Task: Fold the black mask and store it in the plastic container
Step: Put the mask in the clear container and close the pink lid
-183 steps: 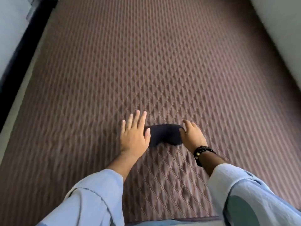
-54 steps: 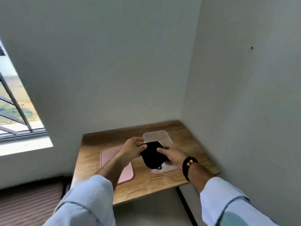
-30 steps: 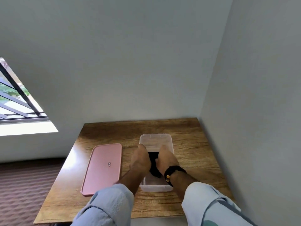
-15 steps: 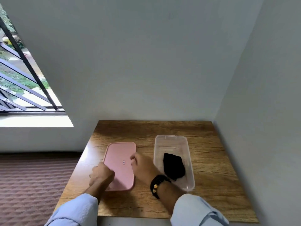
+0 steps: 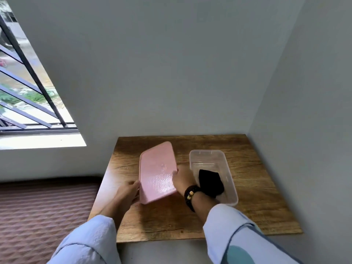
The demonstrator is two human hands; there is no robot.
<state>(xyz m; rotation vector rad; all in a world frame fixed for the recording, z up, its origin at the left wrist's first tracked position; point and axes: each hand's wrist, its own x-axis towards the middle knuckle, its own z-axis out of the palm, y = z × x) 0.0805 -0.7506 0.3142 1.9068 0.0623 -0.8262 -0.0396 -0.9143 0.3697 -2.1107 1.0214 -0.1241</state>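
The folded black mask (image 5: 210, 182) lies inside the clear plastic container (image 5: 207, 156), toward its near end, on the wooden table (image 5: 253, 187). A pink lid (image 5: 157, 171) is raised off the table and tilted, left of the container. My left hand (image 5: 128, 190) grips the lid's near left edge. My right hand (image 5: 182, 179), with a dark bead bracelet on the wrist, grips the lid's right edge, just beside the container's left wall.
The table stands in a corner, with grey walls behind it and to the right. A barred window (image 5: 24, 92) is at the upper left. A brown quilted mattress (image 5: 38, 216) lies low on the left, next to the table.
The mask went from my hands into the container and was let go. Both hands moved left to the pink lid, took hold of it, and have now lifted and tilted it.
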